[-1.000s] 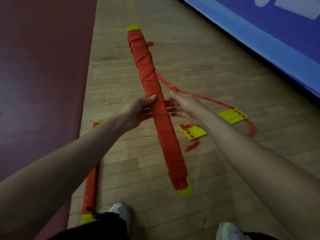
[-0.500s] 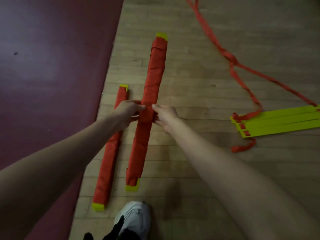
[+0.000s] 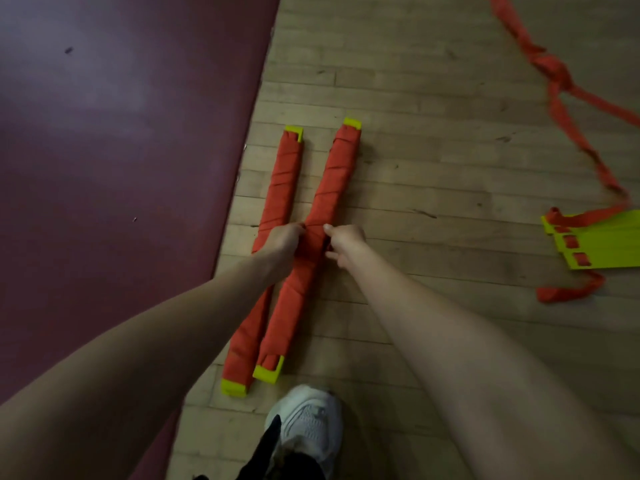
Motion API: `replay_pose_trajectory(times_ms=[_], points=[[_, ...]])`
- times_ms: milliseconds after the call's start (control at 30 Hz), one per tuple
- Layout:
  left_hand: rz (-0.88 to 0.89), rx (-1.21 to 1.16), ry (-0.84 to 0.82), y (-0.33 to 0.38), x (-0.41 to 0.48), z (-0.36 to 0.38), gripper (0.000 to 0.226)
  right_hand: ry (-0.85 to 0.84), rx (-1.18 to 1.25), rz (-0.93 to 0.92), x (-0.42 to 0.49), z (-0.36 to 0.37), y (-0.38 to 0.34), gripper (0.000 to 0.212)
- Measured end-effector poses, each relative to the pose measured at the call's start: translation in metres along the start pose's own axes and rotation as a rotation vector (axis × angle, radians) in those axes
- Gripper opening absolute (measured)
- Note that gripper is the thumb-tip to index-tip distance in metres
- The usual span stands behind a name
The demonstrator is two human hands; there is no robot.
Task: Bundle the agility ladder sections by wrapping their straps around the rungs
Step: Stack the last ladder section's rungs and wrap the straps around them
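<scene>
Two wrapped ladder bundles lie side by side on the wooden floor, orange strap wound over yellow rungs. The right bundle (image 3: 332, 181) is gripped at its middle by my left hand (image 3: 282, 242) and my right hand (image 3: 344, 242), one on each side. The left bundle (image 3: 285, 181) lies next to it, partly under my left wrist. At the right edge a stack of unwrapped yellow rungs (image 3: 602, 242) lies flat, with a loose orange strap (image 3: 561, 81) trailing away to the upper right.
A dark red mat (image 3: 114, 150) covers the floor on the left, its edge close to the left bundle. My white shoe (image 3: 306, 422) stands just below the bundles' near ends. Bare wooden floor (image 3: 450, 202) lies between the bundles and the yellow rungs.
The held bundle has come down from mid-air and to the left, and now rests beside the other bundle. Both hands have stayed on its middle.
</scene>
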State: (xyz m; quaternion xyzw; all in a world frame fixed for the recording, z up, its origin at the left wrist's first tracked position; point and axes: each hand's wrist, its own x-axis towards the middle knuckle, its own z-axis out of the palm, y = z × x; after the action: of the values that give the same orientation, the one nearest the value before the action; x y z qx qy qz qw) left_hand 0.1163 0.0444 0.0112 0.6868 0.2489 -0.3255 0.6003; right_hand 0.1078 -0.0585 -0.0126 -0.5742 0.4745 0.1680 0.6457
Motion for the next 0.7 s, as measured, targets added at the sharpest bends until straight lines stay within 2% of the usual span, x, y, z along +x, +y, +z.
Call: replay_pose_trajectory(times_ms=[100,233,300,400,467,567,600,700], points=[[0.002,-0.008,0.003,-0.001,0.0,0.001,0.029,-0.003,-0.013,0.001,0.007,0.003,0.0,0.031],[-0.029,-0.064,0.02,0.004,0.003,-0.003,0.03,-0.045,-0.034,-0.011,0.003,0.008,-0.006,0.017],[-0.032,-0.068,0.043,0.006,0.001,-0.003,0.033,-0.11,-0.071,-0.02,-0.001,0.007,-0.009,0.024],[0.038,0.042,0.048,0.016,-0.007,0.001,0.037,-0.179,-0.318,-0.139,-0.007,-0.005,-0.012,0.04],[0.089,0.097,0.043,0.032,-0.014,0.011,0.03,-0.123,-0.487,-0.277,-0.006,-0.023,-0.016,0.044],[0.196,0.088,0.135,0.06,-0.013,0.044,0.017,-0.035,-0.612,-0.381,-0.008,-0.078,-0.028,0.051],[0.209,0.034,0.108,0.065,-0.012,0.06,0.014,-0.008,-0.641,-0.396,-0.009,-0.103,-0.033,0.055],[0.173,-0.06,-0.134,0.064,-0.019,0.119,0.018,0.147,-0.688,-0.401,-0.013,-0.187,-0.046,0.064]])
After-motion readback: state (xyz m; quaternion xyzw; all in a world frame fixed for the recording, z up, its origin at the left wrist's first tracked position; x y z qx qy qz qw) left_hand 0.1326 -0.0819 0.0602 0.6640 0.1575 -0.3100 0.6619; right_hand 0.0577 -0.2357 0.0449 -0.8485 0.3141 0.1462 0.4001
